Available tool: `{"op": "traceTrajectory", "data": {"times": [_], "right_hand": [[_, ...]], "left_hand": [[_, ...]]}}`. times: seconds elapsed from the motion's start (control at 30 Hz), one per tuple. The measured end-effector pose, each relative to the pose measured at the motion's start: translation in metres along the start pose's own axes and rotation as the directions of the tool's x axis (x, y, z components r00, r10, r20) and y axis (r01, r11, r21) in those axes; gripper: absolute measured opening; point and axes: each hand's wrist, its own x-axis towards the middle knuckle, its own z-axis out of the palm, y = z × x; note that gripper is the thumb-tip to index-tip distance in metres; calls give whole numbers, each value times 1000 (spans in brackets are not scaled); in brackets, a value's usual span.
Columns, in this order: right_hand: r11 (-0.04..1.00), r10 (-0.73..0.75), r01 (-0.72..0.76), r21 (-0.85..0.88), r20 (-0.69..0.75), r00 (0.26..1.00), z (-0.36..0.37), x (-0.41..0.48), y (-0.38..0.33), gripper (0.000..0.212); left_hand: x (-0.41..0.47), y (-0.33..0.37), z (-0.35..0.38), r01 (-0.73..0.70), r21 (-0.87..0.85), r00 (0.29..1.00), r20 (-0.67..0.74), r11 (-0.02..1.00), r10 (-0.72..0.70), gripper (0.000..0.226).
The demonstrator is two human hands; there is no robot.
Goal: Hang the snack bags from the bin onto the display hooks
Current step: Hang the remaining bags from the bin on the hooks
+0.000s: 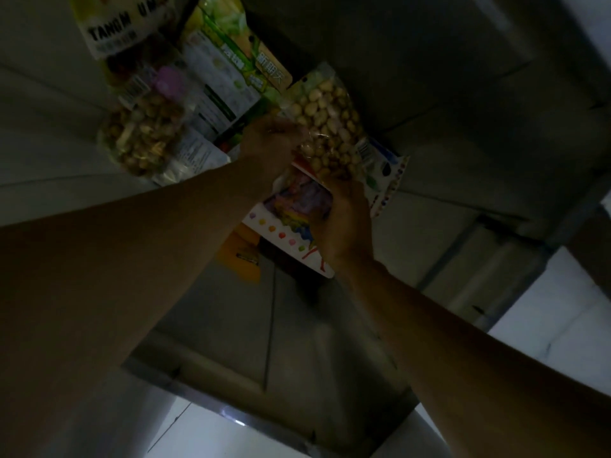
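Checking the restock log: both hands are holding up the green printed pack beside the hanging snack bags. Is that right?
Not the green pack. In the head view the left hand and right hand are holding up a clear bag of pale nuts beside the hanging snack bags.

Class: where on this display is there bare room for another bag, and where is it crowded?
Bare: the grey panel right of the held nut bag, and below the orange bag. Crowded: upper left, where the green bag and second nut bag bunch.
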Motion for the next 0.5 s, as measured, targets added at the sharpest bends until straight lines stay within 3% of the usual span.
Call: {"op": "traceTrajectory", "data": {"times": [0.1, 0.27, 0.4, 0.5], "right_hand": [[1000, 8, -8, 9, 42, 999, -5, -8, -3, 56], [995, 103, -101, -23, 229, 968, -27, -16, -30, 29], [980, 152, -160, 114, 79, 985, -34, -21, -57, 16], [971, 159, -154, 181, -16, 987, -37, -27, -85, 23]], "left_hand": [[-20, 4, -12, 25, -82, 996, 93, 996, -17, 26], [-32, 20, -57, 47, 49, 996, 78, 998, -51, 14], [-32, 31, -101, 106, 125, 990, 84, 986, -117, 17], [-47, 49, -123, 119, 150, 985, 109, 982, -136, 16]]}}
